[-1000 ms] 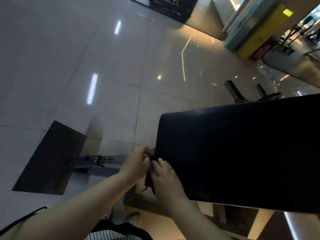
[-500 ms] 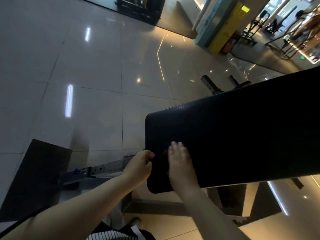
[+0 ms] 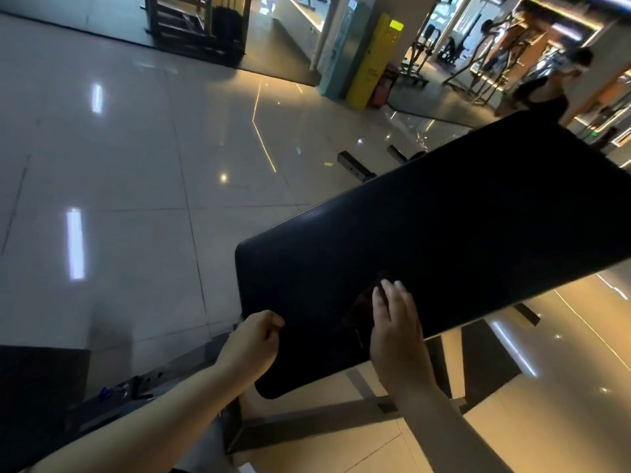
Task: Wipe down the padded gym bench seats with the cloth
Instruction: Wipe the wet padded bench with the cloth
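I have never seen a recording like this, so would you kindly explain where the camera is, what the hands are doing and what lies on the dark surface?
There is no machine here. A person wears one wide-angle camera on the head, looking forward and down, so you see their own bare arms. The large dark surface is a black padded bench seat on a metal frame, above a glossy tiled floor. The right hand lies flat, fingers straight, pressing a dark cloth onto the pad. The left hand is curled at the pad's near edge; whether it grips the edge is unclear.
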A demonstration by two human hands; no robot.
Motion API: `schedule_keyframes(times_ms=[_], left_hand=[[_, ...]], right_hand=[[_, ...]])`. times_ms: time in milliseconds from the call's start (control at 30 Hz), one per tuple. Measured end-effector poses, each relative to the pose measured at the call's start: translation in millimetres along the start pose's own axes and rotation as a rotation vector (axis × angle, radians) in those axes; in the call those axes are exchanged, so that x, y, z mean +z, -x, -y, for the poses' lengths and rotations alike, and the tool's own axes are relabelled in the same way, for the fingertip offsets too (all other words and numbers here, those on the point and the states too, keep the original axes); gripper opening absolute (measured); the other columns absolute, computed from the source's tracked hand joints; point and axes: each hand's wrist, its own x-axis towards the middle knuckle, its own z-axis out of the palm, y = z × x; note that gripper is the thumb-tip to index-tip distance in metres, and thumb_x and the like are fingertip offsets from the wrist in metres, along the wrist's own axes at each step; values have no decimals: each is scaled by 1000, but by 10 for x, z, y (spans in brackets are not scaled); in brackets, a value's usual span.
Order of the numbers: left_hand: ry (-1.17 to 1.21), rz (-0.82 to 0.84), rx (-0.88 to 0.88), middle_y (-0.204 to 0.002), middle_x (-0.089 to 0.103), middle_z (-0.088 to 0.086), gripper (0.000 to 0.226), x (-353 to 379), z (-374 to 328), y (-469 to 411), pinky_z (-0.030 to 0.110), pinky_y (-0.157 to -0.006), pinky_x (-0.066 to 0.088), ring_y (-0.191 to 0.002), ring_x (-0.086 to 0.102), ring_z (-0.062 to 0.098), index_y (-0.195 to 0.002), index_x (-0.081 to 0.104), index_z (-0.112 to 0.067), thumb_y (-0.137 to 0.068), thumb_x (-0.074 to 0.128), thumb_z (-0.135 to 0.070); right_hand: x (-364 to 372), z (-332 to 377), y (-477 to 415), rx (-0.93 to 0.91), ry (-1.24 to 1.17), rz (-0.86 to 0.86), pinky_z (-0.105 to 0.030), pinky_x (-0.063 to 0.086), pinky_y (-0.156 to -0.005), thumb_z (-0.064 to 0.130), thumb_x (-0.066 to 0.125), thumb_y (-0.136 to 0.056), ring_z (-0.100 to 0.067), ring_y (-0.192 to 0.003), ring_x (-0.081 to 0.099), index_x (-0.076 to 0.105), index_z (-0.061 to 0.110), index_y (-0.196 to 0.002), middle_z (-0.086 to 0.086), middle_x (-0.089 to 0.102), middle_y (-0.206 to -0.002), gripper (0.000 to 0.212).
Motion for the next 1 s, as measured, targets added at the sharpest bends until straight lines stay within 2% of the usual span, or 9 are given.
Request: schedule_keyframes(times_ms=[100,267,400,500,600,667,833,900,1000], left_hand=[[-10,-7,40,-119,49,-17,32,101,-131,2,22,-91,45,-103,50,-1,-126,56,-31,-99,49,-15],[-23,-24,114,-124,50,-13,35,229,-358,-71,20,-97,39,-110,47,0,-129,55,-27,-97,51,-13],[0,-20,105,-122,49,-14,32,264,-540,-145,25,-92,47,-103,53,0,-125,55,-32,-98,50,-15],[18,-42,123,-117,47,-19,33,369,-700,-153,26,-90,50,-101,54,0,-125,55,-33,-97,50,-15],[33,-55,145,-121,46,-18,37,507,-837,-114,27,-93,49,-107,54,2,-130,53,-30,-97,51,-14],[35,-54,163,-123,46,-18,38,587,-919,-105,24,-95,47,-110,52,1,-130,54,-30,-97,52,-12],[31,-109,241,-116,48,-23,35,724,-1174,-213,14,-90,43,-107,52,-3,-124,56,-32,-96,53,-11],[33,-141,264,-117,49,-20,36,782,-1264,-257,18,-97,39,-112,49,0,-123,58,-30,-95,53,-9],[-30,-200,304,-124,48,-17,41,877,-1436,-308,18,-102,29,-119,41,3,-129,58,-28,-93,55,-9]], right_hand=[[151,323,-43,34,-82,9,-40,11,-125,-1,45,-96,-21,-156,6,26,15,-157,-5,15,-167,66],[143,342,238,-348,-113,159,-39,39,-115,14,71,-88,-22,-142,42,53,17,-144,-2,48,-151,59],[-222,-295,220,-233,-42,80,-40,42,-114,16,65,-91,-20,-144,39,52,17,-144,-2,47,-150,55],[-446,-743,-9,-16,66,-47,-50,31,-120,12,62,-90,-28,-147,34,48,10,-146,-11,45,-151,59],[-460,-713,-189,157,33,-83,-47,22,-122,13,66,-90,-28,-150,28,43,10,-149,-11,40,-156,63],[-339,-504,-185,110,-2,-72,-43,24,-121,8,59,-92,-26,-149,30,42,14,-150,-8,40,-157,60],[-264,-498,-145,-295,-101,43,-39,45,-111,13,46,-96,-21,-135,50,61,18,-136,-1,58,-141,43],[-370,-712,-146,-329,-155,93,-36,40,-114,19,47,-101,-17,-134,46,61,20,-134,3,55,-139,36],[-609,-1118,-242,-214,-100,78,-39,35,-118,32,43,-96,-18,-142,37,53,19,-143,3,45,-148,50]])
